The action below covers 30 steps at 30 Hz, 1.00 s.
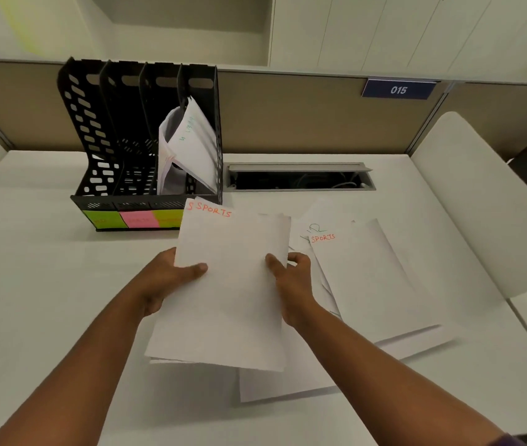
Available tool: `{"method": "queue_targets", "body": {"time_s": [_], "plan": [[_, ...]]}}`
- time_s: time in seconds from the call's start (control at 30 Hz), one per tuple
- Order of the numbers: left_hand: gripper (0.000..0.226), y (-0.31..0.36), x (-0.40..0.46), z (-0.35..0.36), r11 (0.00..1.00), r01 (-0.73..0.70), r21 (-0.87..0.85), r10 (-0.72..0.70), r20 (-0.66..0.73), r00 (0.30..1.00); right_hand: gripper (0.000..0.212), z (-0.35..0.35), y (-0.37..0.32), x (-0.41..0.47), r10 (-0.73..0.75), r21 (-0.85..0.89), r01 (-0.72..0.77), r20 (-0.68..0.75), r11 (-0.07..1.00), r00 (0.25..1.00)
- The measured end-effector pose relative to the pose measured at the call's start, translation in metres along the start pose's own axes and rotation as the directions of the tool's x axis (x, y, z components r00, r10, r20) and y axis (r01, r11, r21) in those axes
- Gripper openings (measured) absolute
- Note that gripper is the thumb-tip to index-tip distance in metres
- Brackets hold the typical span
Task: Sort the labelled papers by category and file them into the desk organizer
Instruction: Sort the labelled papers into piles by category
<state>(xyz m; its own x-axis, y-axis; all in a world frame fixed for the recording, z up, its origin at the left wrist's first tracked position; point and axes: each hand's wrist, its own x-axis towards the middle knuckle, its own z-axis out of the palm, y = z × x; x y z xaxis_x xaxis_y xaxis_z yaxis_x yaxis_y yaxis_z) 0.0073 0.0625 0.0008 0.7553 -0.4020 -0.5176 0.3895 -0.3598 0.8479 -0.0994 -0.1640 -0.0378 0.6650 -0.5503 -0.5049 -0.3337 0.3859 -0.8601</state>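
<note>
You hold a stack (pixel 233 284) of white sheets above the desk (pixel 46 284), its long axis running away from you toward the organizer (pixel 120 140), the top edge tilted slightly right. The orange word SPORTS sits at that far edge, reading upright to you. Your left hand (pixel 165 281) grips the stack's left edge, thumb curled over the top sheet. Your right hand (pixel 291 284) pinches the right edge, thumb on top, fingers curled behind.

The sheets are thin, matte and rectangular, their edges a little fanned. More papers (pixel 368 278) lie flat just right of the stack, angled, the top one also marked SPORTS.

The organizer is black perforated plastic with upright dividers, standing at the desk's back left. Its rightmost slot holds curled white sheets (pixel 188 149). Green and pink notes (pixel 136 218) stick along its front lip; their writing is too blurred to read.
</note>
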Motion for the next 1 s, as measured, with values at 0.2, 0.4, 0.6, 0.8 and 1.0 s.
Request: {"method": "queue_targets", "body": {"time_s": [0.2, 0.4, 0.6, 0.8, 1.0], "plan": [[0.034, -0.039, 0.018, 0.032, 0.996, 0.071, 0.047, -0.068, -0.059, 0.996, 0.062, -0.082, 0.011, 0.044, -0.288, -0.85, -0.062, -0.244, 0.523, 0.926], [0.033, -0.046, 0.027, 0.046, 0.993, 0.114, 0.027, -0.113, -0.041, 0.993, 0.046, -0.111, 0.02, 0.054, -0.241, -0.933, -0.095, -0.186, 0.347, 0.953], [0.031, -0.043, 0.031, 0.051, 0.992, 0.129, 0.004, -0.128, -0.043, 0.991, 0.038, -0.117, 0.017, 0.05, -0.289, -0.955, -0.049, -0.137, 0.292, 0.947], [0.027, -0.045, 0.033, 0.052, 0.99, 0.135, -0.042, -0.136, -0.041, 0.99, 0.02, -0.124, 0.009, 0.052, -0.278, -0.907, -0.034, -0.164, 0.42, 0.946], [0.03, -0.046, 0.032, 0.054, 0.989, 0.125, -0.078, -0.129, -0.048, 0.99, 0.014, -0.115, -0.008, 0.04, -0.334, -0.861, 0.001, -0.196, 0.509, 0.922]]}}
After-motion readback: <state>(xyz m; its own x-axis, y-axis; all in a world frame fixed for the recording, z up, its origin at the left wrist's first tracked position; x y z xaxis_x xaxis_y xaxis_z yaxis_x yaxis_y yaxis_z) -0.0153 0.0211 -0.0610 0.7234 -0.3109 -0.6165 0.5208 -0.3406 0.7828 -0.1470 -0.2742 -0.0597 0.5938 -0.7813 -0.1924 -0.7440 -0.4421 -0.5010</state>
